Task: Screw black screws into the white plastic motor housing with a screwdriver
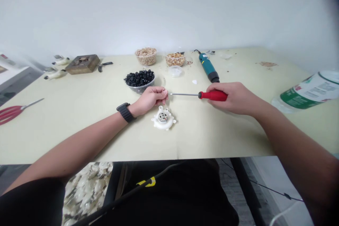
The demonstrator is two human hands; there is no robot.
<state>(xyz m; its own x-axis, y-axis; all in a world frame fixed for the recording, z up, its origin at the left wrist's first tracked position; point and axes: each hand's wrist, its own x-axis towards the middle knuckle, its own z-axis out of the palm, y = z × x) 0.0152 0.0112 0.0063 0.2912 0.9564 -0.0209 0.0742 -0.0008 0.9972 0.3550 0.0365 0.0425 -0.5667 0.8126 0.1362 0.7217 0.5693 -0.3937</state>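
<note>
My right hand [234, 97] is closed round the red handle of a screwdriver [213, 95], held level above the table with its metal shaft pointing left. My left hand [151, 99], with a black watch on the wrist, is curled in a pinch at the shaft's tip; whatever its fingertips hold is too small to see. Just in front of my left hand a white round plastic part [163, 118] with a metal centre lies on the pale table [79, 127].
A bowl of black pieces [139, 79] sits behind my left hand. Two tubs of tan pieces [146, 55], a small empty cup [175, 71] and a teal power tool [208, 67] stand further back. A plastic bottle [308, 93] lies right; a wooden block [82, 64] and red tool [10, 112] are left.
</note>
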